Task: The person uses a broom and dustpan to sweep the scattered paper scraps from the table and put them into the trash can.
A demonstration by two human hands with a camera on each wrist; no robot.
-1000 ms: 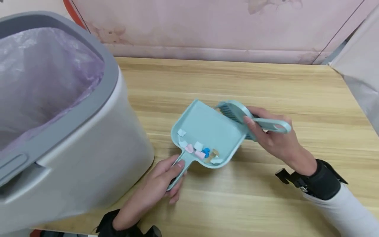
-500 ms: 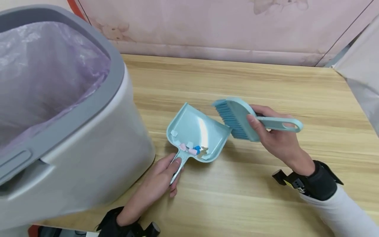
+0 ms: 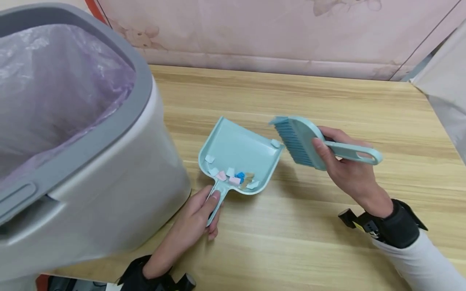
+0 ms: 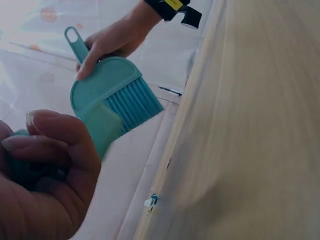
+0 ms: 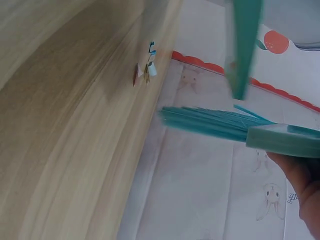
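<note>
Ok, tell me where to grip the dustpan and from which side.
Grip the dustpan by its short handle, from the near side, as the left hand does. The scraps lie against the back wall by the handle, so its open lip should stay raised.

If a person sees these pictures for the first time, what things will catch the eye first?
Probably the pale blue dustpan at the middle of the wooden table, gripped at its handle by the left hand, with small coloured scraps lying in it. Just right of it, the right hand holds a matching brush in the air. A large grey bin with a purple liner fills the left side.
</note>
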